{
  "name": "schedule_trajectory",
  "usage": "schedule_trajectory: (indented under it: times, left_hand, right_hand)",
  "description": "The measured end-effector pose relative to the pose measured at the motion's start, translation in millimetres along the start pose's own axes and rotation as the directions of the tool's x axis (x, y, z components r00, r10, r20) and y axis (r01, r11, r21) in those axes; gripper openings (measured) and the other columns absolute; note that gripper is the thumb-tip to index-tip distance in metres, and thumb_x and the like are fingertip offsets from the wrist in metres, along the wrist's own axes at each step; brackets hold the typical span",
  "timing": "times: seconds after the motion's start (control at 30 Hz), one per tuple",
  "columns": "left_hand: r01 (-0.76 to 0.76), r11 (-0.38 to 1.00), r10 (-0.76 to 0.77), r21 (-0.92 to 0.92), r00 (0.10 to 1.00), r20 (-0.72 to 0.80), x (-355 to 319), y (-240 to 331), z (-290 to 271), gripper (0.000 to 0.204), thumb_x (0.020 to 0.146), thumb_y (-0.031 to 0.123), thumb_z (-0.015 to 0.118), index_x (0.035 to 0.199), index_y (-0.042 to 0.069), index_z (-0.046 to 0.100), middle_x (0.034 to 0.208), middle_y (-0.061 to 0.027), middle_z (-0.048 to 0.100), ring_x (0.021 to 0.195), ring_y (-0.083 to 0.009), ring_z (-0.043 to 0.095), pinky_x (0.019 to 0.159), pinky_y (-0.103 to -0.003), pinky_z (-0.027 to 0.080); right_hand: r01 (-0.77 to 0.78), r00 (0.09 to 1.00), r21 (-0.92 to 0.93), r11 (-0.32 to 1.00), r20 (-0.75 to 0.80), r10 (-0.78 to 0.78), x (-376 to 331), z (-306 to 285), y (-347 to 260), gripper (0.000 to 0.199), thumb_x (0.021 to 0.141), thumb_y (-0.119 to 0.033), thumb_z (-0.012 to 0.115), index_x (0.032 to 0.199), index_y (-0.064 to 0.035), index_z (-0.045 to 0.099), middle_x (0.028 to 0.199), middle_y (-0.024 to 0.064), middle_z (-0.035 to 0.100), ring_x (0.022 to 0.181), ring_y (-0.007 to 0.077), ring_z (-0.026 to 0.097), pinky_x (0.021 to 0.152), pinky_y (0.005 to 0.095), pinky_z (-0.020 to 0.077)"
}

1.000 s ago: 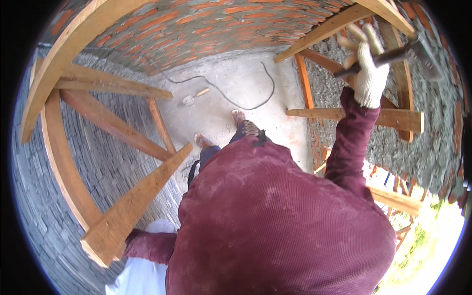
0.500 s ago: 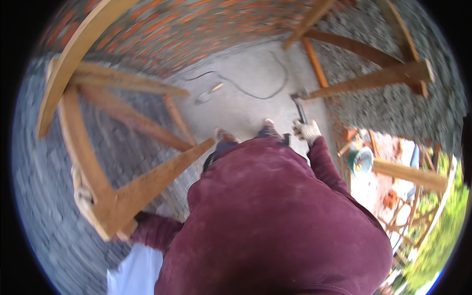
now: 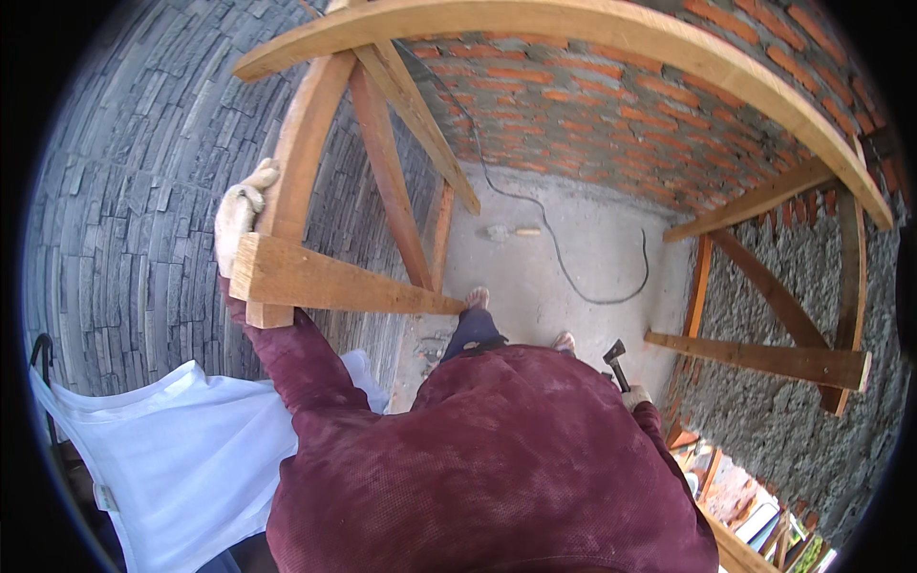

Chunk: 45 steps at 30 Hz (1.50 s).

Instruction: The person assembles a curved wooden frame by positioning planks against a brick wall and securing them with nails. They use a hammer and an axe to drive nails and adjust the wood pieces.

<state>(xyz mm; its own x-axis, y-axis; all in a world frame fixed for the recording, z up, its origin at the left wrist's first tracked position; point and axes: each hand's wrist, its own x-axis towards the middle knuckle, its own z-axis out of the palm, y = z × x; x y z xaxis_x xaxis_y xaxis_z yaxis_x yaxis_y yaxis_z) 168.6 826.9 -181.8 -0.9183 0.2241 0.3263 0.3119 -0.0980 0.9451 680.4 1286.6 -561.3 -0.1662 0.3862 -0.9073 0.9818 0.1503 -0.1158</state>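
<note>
My left hand [image 3: 239, 215], in a pale work glove, grips the edge of an upright timber [image 3: 308, 143] in the wooden frame at left. Its fingers bend over the timber, partly hidden behind it. A horizontal wooden beam [image 3: 344, 279] crosses that timber just below the hand. Low at my right side, my gloved right hand [image 3: 637, 396] is closed around the dark handle of a hammer [image 3: 616, 363]. The hammer's head points up and away from me. My sleeve and body hide part of this hand.
A long timber [image 3: 554, 14] spans overhead to a second wooden frame [image 3: 764, 358] at right. A trowel [image 3: 514, 231] and a black cable [image 3: 544, 215] lie on the concrete floor [image 3: 602, 248]. White cloth [image 3: 181, 449] hangs at lower left, beside the grey stone wall [image 3: 143, 191].
My view has swung left, so the left frame now sits nearer the middle. My left hand has come into fuller view on the timber. The hammer remains in my right hand.
</note>
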Motion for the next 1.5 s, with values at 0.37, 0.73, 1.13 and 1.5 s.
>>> schedule_trajectory:
  times: [0.37, 0.73, 1.13, 1.5]
  left_hand:
    - [-0.316, 0.946, 0.319, 0.080, 0.947, -0.034, 90.3, -25.7, -12.0, 0.008, 0.097, 0.009, 0.069, 0.102, 0.003, 0.067, 0.099, -0.0090, 0.067, 0.092, -0.0168, 0.064, 0.088, -0.034, 0.055]
    - [-0.638, 0.690, 0.606, 0.343, 0.768, 0.209, 169.7, -41.9, 28.3, 0.019, 0.083, 0.001, 0.076, 0.101, 0.006, 0.075, 0.099, -0.0069, 0.075, 0.093, -0.0201, 0.073, 0.082, -0.031, 0.058]
    - [-0.949, 0.149, 0.679, 0.278, 0.303, 0.669, 193.8, -23.5, 31.7, 0.024, 0.079, -0.001, 0.067, 0.099, 0.010, 0.076, 0.104, -0.0082, 0.076, 0.100, -0.0288, 0.073, 0.096, -0.040, 0.058]
    - [-0.906, 0.277, 0.729, 0.321, 0.416, 0.543, 191.6, -33.5, 35.5, 0.023, 0.079, -0.003, 0.068, 0.098, 0.008, 0.075, 0.100, -0.0098, 0.075, 0.096, -0.0279, 0.073, 0.086, -0.037, 0.059]
  right_hand:
    - [0.489, 0.872, 0.224, 0.843, -0.083, -0.483, -148.9, -5.3, -280.2, 0.031, 0.096, -0.030, 0.069, 0.101, -0.0001, 0.068, 0.061, 0.0019, 0.056, 0.045, 0.0109, 0.050, 0.041, 0.0289, 0.0406]
    - [0.958, 0.284, 0.017, 0.286, -0.206, -0.936, -276.1, -91.0, -392.9, 0.030, 0.095, -0.028, 0.065, 0.106, -0.0020, 0.056, 0.074, 0.0004, 0.055, 0.055, 0.0073, 0.049, 0.052, 0.0238, 0.0420]
    - [0.660, -0.419, -0.715, -0.231, -0.095, -0.903, -355.9, -87.6, -486.5, 0.038, 0.093, -0.030, 0.071, 0.114, -0.0003, 0.062, 0.088, 0.0208, 0.067, 0.077, 0.0400, 0.069, 0.066, 0.0417, 0.0551]
    - [0.504, -0.385, -0.835, -0.222, 0.012, -0.923, -386.0, -75.6, -503.1, 0.036, 0.093, -0.037, 0.068, 0.110, -0.0049, 0.063, 0.084, 0.0138, 0.066, 0.073, 0.0342, 0.069, 0.063, 0.0400, 0.0548]
